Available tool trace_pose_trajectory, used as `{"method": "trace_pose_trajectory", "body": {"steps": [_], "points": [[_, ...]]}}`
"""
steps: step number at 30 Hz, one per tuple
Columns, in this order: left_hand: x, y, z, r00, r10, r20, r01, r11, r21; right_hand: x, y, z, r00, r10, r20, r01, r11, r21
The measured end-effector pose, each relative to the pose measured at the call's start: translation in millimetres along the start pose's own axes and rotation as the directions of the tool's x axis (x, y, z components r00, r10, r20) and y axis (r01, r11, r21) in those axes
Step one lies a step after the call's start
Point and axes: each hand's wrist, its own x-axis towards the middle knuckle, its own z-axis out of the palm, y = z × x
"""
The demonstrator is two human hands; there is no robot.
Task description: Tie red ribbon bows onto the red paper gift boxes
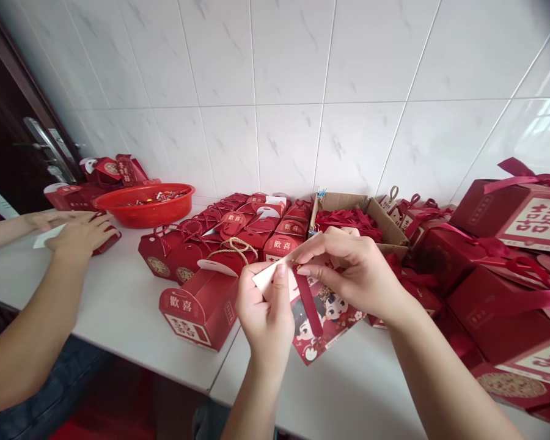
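Between left hand (264, 308) and right hand (360, 269), both tight on it, a red, cartoon-printed card (332, 321) with ribbon (308, 305).

Soft, bright light spreads evenly, with a pale barred glare on the white wall tiles (284, 55) at far right. The door (4, 91) at far left is dark — only its metal handle (39, 131) gleams — and deep shadow lies under the near edge of the table (132, 311). The printed carton (337, 331) looks reasonably sharp; small pieces in the basin (151, 214) blur together. Wide-angle distortion slants the tiles and stretches the boxes (495, 336) at right.
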Motion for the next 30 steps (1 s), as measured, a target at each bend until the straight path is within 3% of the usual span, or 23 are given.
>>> {"method": "trace_pose_trajectory", "body": {"steps": [7, 16, 19, 22, 24, 27, 30], "points": [[-1.9, 0.4, -2.0, 0.993, 0.115, -0.038, -0.113, 0.992, 0.048, 0.2, 1.7, -1.4, 0.993, -0.120, 0.021, 0.121, 0.991, -0.060], [-3.4, 2.4, -3.1, 0.981, 0.188, -0.044, -0.185, 0.981, 0.063, -1.0, 0.4, -1.2, 0.990, -0.136, 0.021, 0.138, 0.986, -0.093], [-4.3, 0.9, -3.2, 0.976, 0.218, -0.021, -0.217, 0.976, 0.026, -1.2, -1.4, -0.6, 0.990, -0.139, -0.037, 0.132, 0.980, -0.151], [-4.7, 0.1, -3.1, 0.972, 0.237, -0.012, -0.237, 0.972, 0.000, -0.5, -2.7, 0.5, 0.973, -0.106, -0.206, 0.059, 0.973, -0.221], [-4.4, -0.1, -3.0, 0.973, 0.233, -0.002, -0.233, 0.972, -0.033, -0.1, -2.4, 2.7, 0.966, 0.020, -0.258, -0.046, 0.994, -0.095], [-3.0, -0.5, -4.3, 0.981, 0.194, 0.023, -0.191, 0.978, -0.088, -0.3, -0.6, 7.9, 0.963, 0.255, -0.087, -0.225, 0.939, 0.260], [-0.3, 0.0, -7.6, 0.983, 0.144, 0.116, -0.123, 0.977, -0.174, -0.7, 0.8, 11.9, 0.935, 0.354, -0.014, -0.317, 0.854, 0.412]]}}
